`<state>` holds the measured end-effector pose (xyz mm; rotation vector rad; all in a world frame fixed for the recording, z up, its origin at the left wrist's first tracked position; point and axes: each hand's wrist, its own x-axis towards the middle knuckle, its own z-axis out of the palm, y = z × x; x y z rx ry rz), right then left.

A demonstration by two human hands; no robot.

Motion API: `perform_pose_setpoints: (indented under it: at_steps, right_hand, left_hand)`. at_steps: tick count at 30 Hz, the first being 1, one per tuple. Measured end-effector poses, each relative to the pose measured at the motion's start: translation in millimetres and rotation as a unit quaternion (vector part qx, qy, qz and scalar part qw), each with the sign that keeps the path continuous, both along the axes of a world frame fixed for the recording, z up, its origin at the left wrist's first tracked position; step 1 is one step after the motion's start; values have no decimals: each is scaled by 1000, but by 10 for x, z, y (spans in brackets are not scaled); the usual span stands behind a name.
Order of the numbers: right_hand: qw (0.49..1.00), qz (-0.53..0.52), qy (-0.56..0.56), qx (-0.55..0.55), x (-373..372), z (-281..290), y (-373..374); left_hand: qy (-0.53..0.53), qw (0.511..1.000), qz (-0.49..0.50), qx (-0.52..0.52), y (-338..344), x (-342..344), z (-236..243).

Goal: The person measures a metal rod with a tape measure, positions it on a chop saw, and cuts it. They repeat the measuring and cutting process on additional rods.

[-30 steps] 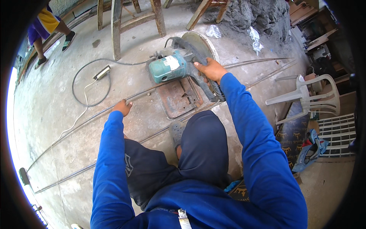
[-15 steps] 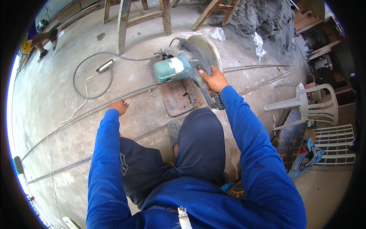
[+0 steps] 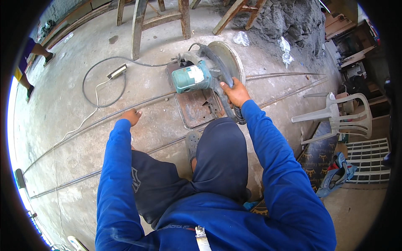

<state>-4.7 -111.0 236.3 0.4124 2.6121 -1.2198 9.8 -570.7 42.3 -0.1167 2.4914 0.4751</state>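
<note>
My right hand (image 3: 235,93) grips the black handle of a cut-off saw with a teal motor (image 3: 187,79) and a large round blade under a pale guard (image 3: 231,56). The saw sits on a rusty metal base (image 3: 188,108). My left hand (image 3: 132,116) is low beside a long steel rebar (image 3: 109,118) at the left of the saw, fingers apart; whether it touches the bar is unclear. More rods (image 3: 71,182) lie nearer me, passing close to my grey clog (image 3: 193,143) and continuing to the right.
Cables join at an extension socket (image 3: 117,71). Wooden trestles (image 3: 161,21) and a grey sand pile (image 3: 289,21) stand behind. At right are a white plastic chair (image 3: 356,117), a white grid (image 3: 366,157) and stacked boards. Another person's legs (image 3: 39,51) show at far left.
The other person at far left has shifted their legs. The view has tilted slightly, so the floor items sit a little differently. My right hand stays on the saw handle.
</note>
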Motion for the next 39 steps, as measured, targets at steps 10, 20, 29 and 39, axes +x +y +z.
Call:
perform_pose_setpoints:
  at_steps: [10, 20, 29, 39]
  right_hand:
    - [1000, 10, 17, -3, 17, 9, 14]
    - [1000, 2, 24, 16, 7, -35, 18]
    - [999, 24, 22, 9, 27, -7, 39]
    - [998, 14, 37, 53, 46, -33, 26]
  left_hand:
    - [5, 1000, 14, -1, -23, -2, -42]
    - [9, 1000, 25, -3, -45, -21, -84]
    - [4, 1000, 18, -1, -34, -53, -85]
    - [-3, 1000, 4, 4, -12, -87, -139]
